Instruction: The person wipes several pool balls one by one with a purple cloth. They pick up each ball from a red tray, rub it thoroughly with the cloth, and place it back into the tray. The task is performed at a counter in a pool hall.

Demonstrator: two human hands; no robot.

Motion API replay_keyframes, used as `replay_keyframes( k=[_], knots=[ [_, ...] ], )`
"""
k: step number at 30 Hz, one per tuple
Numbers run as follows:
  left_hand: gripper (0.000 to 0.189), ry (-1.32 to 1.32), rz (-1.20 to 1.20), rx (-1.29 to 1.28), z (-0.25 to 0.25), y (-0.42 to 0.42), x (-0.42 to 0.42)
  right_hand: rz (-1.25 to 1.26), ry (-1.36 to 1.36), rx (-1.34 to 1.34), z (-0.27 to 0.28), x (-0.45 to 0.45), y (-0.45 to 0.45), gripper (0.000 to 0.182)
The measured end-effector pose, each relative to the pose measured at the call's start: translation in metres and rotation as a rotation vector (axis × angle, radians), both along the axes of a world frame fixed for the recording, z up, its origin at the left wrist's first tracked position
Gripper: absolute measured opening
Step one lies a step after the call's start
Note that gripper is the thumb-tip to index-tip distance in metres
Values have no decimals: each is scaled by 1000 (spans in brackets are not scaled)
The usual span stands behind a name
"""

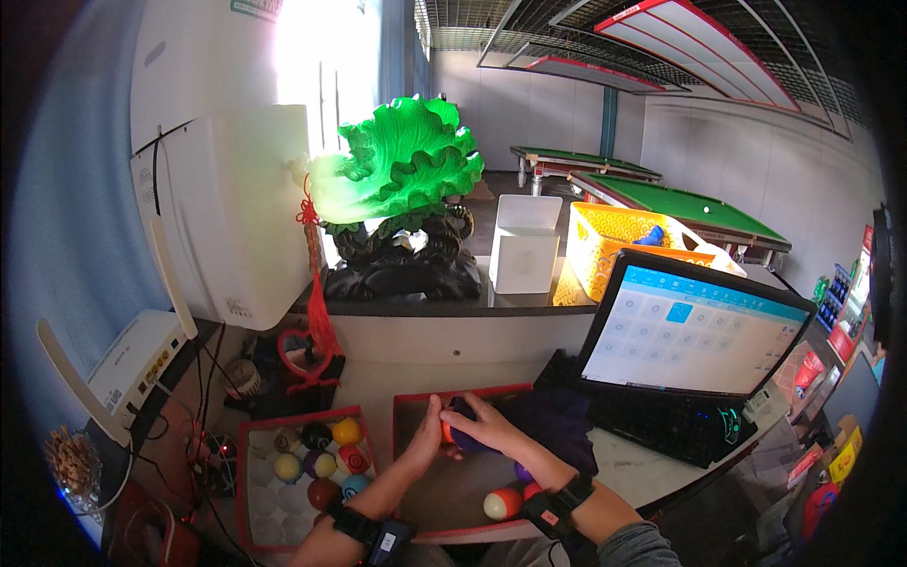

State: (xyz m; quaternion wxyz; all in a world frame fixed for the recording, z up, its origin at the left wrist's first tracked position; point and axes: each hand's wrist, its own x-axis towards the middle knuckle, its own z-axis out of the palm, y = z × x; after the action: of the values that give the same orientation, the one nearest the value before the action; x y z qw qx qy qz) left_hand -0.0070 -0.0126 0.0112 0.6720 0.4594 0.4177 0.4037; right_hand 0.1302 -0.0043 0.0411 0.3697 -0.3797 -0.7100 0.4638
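My left hand (424, 436) grips an orange billiard ball (446, 431), only a sliver of which shows. Pressed against that ball is a bunched dark purple cloth (464, 425), held in my right hand (496, 428). Both hands are over a red-rimmed box (401, 461). An orange-and-white striped ball (503, 504) lies in this box, with a purple ball and a red ball partly hidden by my right forearm. To the left, a second red-edged box (244, 489) with a moulded tray holds several pool balls, among them a black ball (317, 434) and a yellow ball (346, 431).
A dark cloth (549, 422) drapes over the box's right end. Beside it stand a monitor (694, 326) and a black keyboard (666, 418). A green cabbage ornament (404, 166) and a yellow basket (592, 244) occupy the raised ledge. Cables and a white router (134, 368) are at left.
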Motion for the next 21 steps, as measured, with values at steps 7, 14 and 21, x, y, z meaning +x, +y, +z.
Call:
replay_keyframes(
  k=[7, 14, 21],
  knots=[
    [63, -47, -82, 1, -1, 2, 0, -60, 200, -75, -12, 0, 10, 35],
    [56, -269, 131, -80, 5, 0, 1, -121, 173, 12, -19, -1, 17, 33],
    [45, -299, 167, -28, 4, 2, -3, -116, 154, 4, -18, -4, 12, 33]
  ],
)
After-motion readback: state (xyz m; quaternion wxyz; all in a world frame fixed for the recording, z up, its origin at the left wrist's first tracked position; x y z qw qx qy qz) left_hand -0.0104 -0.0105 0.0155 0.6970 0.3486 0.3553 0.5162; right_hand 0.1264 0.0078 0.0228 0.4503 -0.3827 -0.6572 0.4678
